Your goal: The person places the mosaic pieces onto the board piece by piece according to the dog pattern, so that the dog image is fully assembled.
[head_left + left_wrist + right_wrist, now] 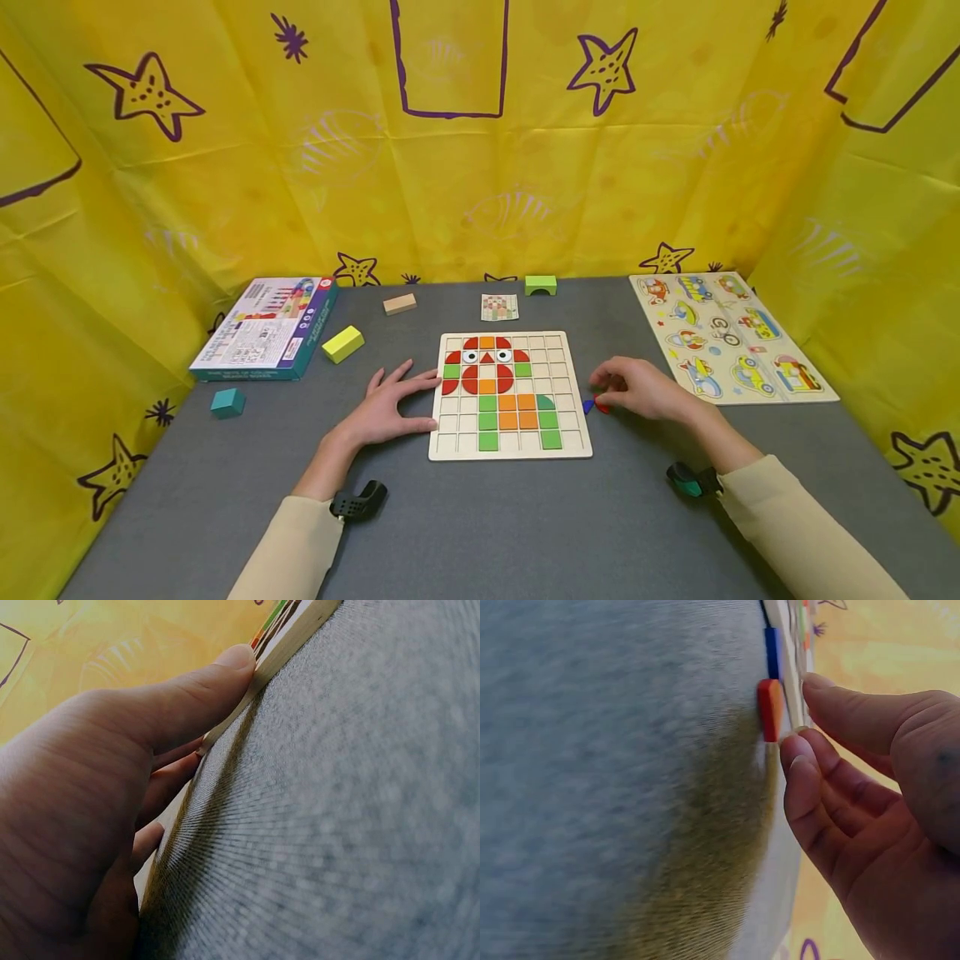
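Steadying the puzzle board [510, 450], the left hand [390, 408] is laid flat with fingers spread against its left edge. A red piece [769, 709] beside a blue piece [772, 652], just off the board's right edge, is touched by the right hand [645, 390], fingers curled, perhaps pinching. Roughly half the grid is filled; lower and outer squares are left bare.

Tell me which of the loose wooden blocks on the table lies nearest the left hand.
The yellow block, lying beside the game box. The teal block, tan block and green arch block all lie farther from the left hand.
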The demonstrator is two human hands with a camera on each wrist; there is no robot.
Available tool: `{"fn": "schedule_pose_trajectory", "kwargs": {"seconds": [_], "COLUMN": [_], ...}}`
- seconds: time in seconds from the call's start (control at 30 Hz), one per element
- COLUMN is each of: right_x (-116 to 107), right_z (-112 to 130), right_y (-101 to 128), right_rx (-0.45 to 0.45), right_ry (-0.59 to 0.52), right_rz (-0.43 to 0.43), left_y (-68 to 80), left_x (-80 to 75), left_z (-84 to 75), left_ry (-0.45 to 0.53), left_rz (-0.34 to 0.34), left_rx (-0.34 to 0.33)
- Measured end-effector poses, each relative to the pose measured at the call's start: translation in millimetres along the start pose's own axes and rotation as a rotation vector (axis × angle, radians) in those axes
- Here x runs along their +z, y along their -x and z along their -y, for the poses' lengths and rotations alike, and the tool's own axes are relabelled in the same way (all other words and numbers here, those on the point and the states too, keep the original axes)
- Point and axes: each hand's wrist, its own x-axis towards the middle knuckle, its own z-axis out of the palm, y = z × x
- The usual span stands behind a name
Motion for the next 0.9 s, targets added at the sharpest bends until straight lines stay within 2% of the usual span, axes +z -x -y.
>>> {"fn": "schedule_pose_trajectory", "kwargs": {"seconds": [0.33, 0.57, 0.9], "right_x": [6.2, 4.6, 1.6], "right_z": [-2.5, -0.6, 11.2], "right_y": [5.5, 5.0, -11.4], "right_rx": [-0.059, -0.042, -0.013], "right_ry": [0.074, 0.037, -0.008], "right_rz": [-0.003, 0.019, -0.015], "left_y": [0.0, -0.2, 0.1], "left_x": [-0.4, -0.5, -0.6], "left_z": [-1.2, -0.7, -0.4], "left_ry": [0.006, 0.005, 0.007], "left_rz": [0.004, 0.007, 0.003], "left_rx": [0.001, 0.003, 0.003]}}
